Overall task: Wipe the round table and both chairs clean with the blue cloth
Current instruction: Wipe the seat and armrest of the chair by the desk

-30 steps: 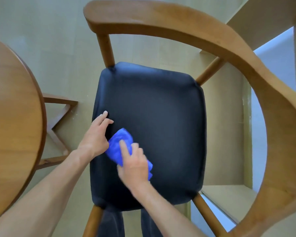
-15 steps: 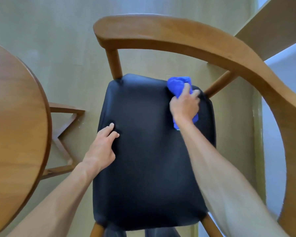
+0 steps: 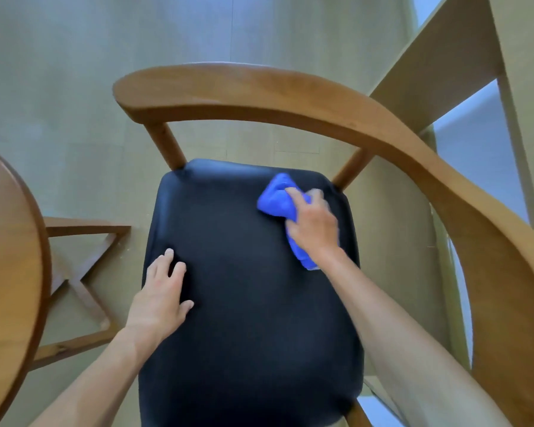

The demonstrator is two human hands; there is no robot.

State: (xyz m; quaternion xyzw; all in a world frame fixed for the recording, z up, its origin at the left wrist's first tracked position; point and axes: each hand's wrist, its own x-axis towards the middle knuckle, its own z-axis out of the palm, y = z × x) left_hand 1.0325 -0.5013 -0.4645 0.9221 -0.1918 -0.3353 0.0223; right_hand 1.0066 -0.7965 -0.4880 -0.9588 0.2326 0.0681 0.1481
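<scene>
Blue cloth (image 3: 282, 200) bunched under R hand (image 3: 315, 224) fingers (image 3: 295, 194), pressed on black seat (image 3: 250, 303) far-R corner, prob. mid-wipe (blurred). L hand (image 3: 161, 300) flat, fingers spread, steadying chair (image 3: 290, 94). Bench (image 3: 10, 257) at left.

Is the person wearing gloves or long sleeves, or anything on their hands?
No. The left hand and right hand are both bare, with no gloves, rings or watch showing. Both forearms are bare too, with no sleeves as far as the picture reaches. The right hand is a little blurred.
</scene>
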